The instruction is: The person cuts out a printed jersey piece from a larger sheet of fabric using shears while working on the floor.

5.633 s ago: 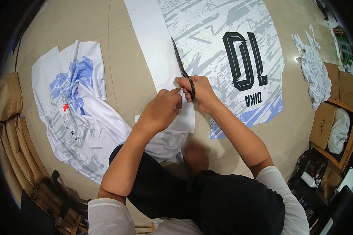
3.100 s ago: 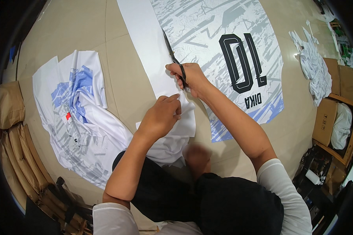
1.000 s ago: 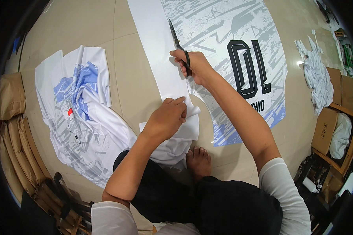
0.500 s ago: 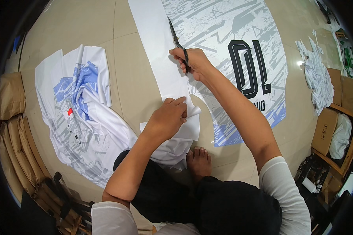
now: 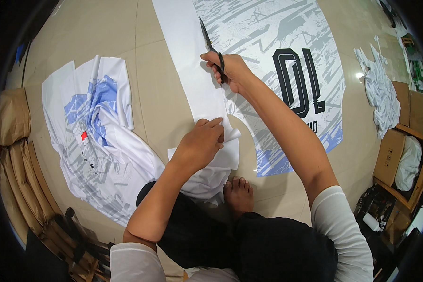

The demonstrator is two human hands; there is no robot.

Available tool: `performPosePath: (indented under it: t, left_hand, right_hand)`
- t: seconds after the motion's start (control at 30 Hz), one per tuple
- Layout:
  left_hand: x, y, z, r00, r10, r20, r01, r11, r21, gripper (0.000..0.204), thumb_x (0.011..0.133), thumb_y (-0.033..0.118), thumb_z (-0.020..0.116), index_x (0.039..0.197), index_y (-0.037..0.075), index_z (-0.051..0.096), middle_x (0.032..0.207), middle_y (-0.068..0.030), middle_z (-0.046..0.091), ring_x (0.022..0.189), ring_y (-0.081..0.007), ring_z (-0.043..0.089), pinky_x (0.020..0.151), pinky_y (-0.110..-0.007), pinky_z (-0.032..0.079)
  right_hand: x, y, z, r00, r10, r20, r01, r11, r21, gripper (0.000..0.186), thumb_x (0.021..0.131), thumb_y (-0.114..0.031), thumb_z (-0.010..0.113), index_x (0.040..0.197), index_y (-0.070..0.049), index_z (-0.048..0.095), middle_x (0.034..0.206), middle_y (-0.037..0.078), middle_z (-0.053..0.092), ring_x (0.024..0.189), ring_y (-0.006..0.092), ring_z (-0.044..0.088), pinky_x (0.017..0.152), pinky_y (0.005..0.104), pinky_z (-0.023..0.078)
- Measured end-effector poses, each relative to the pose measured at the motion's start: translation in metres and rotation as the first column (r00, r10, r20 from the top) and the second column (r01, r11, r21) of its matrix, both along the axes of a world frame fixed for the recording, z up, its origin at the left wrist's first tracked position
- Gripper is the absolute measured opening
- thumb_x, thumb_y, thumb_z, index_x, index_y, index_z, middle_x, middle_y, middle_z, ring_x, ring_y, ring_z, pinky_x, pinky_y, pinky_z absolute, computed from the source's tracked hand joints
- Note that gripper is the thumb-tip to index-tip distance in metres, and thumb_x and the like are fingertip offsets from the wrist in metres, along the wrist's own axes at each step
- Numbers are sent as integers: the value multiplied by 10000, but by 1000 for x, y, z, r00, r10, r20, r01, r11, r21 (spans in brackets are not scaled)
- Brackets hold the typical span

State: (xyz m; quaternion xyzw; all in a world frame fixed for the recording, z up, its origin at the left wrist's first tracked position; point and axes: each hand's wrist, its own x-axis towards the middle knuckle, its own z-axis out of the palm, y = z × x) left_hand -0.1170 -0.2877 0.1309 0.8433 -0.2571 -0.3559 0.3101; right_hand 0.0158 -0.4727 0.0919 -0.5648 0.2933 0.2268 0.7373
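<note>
My right hand point(image 5: 228, 73) grips black-handled scissors point(image 5: 206, 35), their blades pointing away from me. They lie along the line between a plain white fabric strip point(image 5: 185, 70) and a grey-and-white patterned fabric panel point(image 5: 249, 33) with large black lettering and blue lower corners. My left hand point(image 5: 199, 143) is closed on the near part of the white strip, pulling it into folds; the fingertips pinch its edge. Bunched white cloth point(image 5: 207, 181) lies between that hand and my bare foot.
Another printed fabric piece point(image 5: 98, 136), white, grey and blue, lies crumpled on the tiled floor at left. White fabric scraps point(image 5: 380, 94) are heaped at right, near a cardboard box point(image 5: 390, 157) with a white bag point(image 5: 409, 164). Brown paper-wrapped bundles point(image 5: 21, 178) line the left side.
My right hand and the scissors have shifted slightly farther away and to the left along the strip's edge. My left hand has stayed in place.
</note>
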Motion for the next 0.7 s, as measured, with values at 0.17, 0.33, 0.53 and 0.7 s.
performPosePath:
  t: [0.17, 0.33, 0.53, 0.7]
  left_hand:
    - [0, 0, 0, 1000, -1, 13, 2, 1000, -23, 163, 933, 98, 784, 1028, 33, 669, 1616, -172, 578, 1404, -401, 557, 1161, -473, 480]
    - [0, -1, 1, 1000, 2, 9, -2, 1000, -5, 171, 925, 98, 791, 1025, 33, 668, 1610, -158, 587, 1389, -395, 567, 1150, -470, 488]
    - [0, 0, -1, 1000, 4, 17, -4, 1000, -13, 178, 921, 102, 798, 1019, 38, 664, 1607, -149, 593, 1378, -386, 574, 1144, -465, 493]
    - [0, 0, -2, 1000, -1, 23, 1, 1000, -13, 181, 922, 106, 796, 1019, 39, 659, 1609, -154, 590, 1384, -388, 571, 1148, -466, 490]
  right_hand:
    - [10, -1, -2, 1000, 6, 7, -5, 1000, -27, 314, 877, -240, 882, 773, -71, 639, 675, 22, 573, 522, 126, 498, 484, 308, 414]
    - [13, 0, -4, 1000, 8, 17, -8, 1000, -14, 312, 881, -206, 876, 761, -74, 621, 686, 27, 578, 521, 125, 495, 484, 304, 428]
    - [15, 0, -9, 1000, 22, -11, -23, 999, -45, 317, 875, -201, 885, 765, -74, 616, 695, 23, 582, 526, 119, 502, 479, 291, 429]
    - [14, 0, -5, 1000, 7, 14, -7, 1000, -11, 325, 859, -253, 910, 808, -69, 647, 719, 15, 593, 540, 106, 506, 482, 276, 429]
